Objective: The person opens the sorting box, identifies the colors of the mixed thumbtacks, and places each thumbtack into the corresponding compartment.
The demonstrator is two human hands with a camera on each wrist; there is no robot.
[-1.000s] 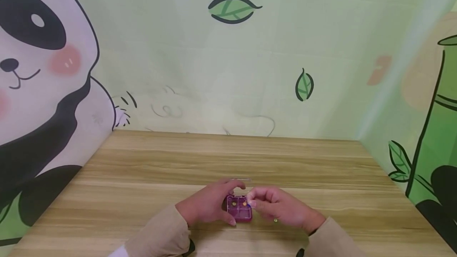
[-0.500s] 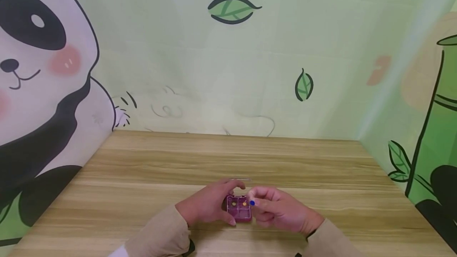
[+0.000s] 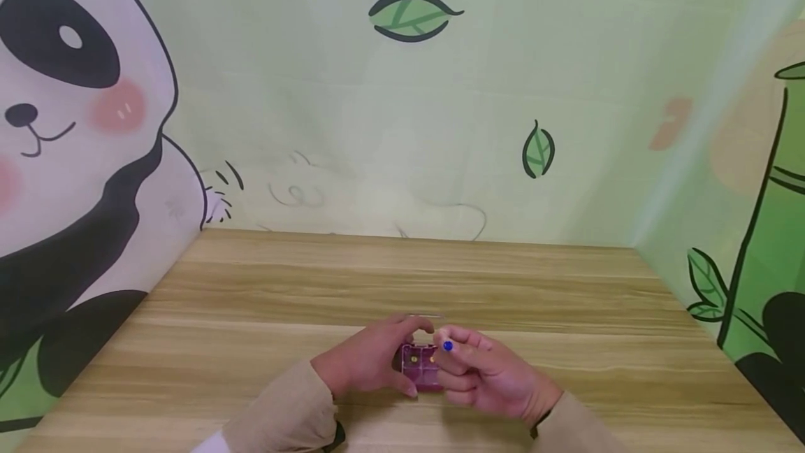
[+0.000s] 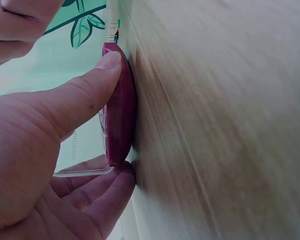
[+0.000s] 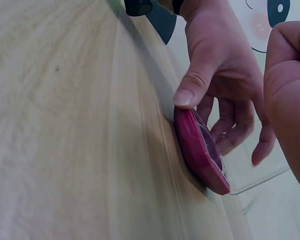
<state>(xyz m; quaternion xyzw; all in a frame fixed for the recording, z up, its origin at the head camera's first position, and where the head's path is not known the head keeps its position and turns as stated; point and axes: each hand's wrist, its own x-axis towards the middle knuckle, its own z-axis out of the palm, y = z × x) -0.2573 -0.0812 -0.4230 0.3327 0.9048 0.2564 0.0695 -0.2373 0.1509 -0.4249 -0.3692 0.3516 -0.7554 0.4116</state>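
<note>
A small magenta compartment box (image 3: 429, 377) stands on the table with its clear lid (image 5: 262, 183) swung back. My left hand (image 3: 367, 358) grips it, the thumb on the near side and fingers around the far side, as the left wrist view shows. One back compartment holds a tiny greenish-yellow piece (image 3: 414, 359); an orange piece (image 3: 432, 360) in the other is partly covered by my fingers. My right hand (image 3: 493, 376) is raised just above the box's right side. Between its thumb and index finger it pinches a small blue round piece (image 3: 448, 346).
Several tiny coloured pieces (image 4: 116, 34) with thin metal points lie on the wooden table (image 3: 314, 278) beyond the box in the left wrist view. A printed cloth backdrop (image 3: 314, 89) with a panda and leaves stands along the back and sides.
My right hand has lifted the blue piece up from the box's right edge, turning so that its round face shows. The left hand keeps its hold on the box.
</note>
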